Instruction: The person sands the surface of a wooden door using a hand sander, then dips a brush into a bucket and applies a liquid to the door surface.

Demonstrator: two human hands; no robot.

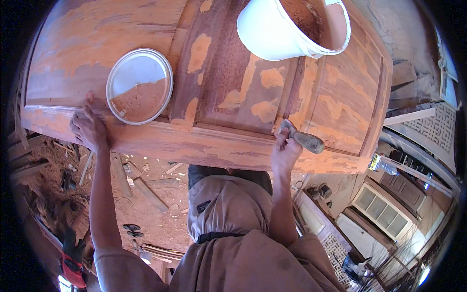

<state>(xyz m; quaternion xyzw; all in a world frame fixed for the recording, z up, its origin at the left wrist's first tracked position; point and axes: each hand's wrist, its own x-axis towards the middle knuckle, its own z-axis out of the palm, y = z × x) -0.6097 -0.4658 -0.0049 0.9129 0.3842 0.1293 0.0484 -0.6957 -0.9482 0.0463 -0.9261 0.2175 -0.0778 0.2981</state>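
Observation:
A panelled wooden door (228, 82) lies flat before me, patched with orange filler. In my right hand (286, 155) is a putty knife (309, 142); its handle points to the right. The blade, partly hidden by my fingers, meets the wood by the inner corner of a panel. My left hand (90, 130) rests on the door's near frame, fingers stretched out and holding nothing. Just right of it lies a round white lid (164, 104) with orange-brown filler (142, 101) spread over its lower half.
A white bucket (267, 30) with brown filler inside stands on the door's far side. Wood scraps (150, 193) and dust cover the floor below. Sandals (132, 229) lie down there too. At right are a white-framed window (382, 209) and lattice panels (433, 126).

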